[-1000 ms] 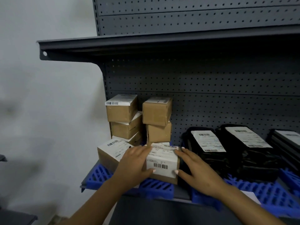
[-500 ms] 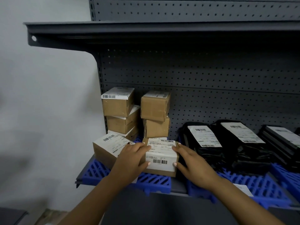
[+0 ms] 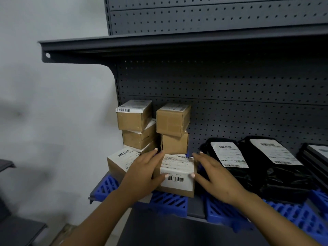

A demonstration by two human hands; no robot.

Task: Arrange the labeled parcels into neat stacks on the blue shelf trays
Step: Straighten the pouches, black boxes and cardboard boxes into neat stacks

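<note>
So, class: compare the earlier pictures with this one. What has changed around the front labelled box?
Little changed. Both hands, left and right, stay on the sides of the front labelled box, fingers now straighter. It remains on the blue tray. The box stacks and black parcels are unmoved.

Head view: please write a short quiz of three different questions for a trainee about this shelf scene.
1. True or false: the left hand and the right hand are on opposite sides of the front box.
2. How many boxes are in the stack directly behind the front box?
3. The black bags lie: A) left of the boxes, B) right of the boxes, C) on the upper shelf.

Key: 1 true; 2 two; 3 B.
</note>
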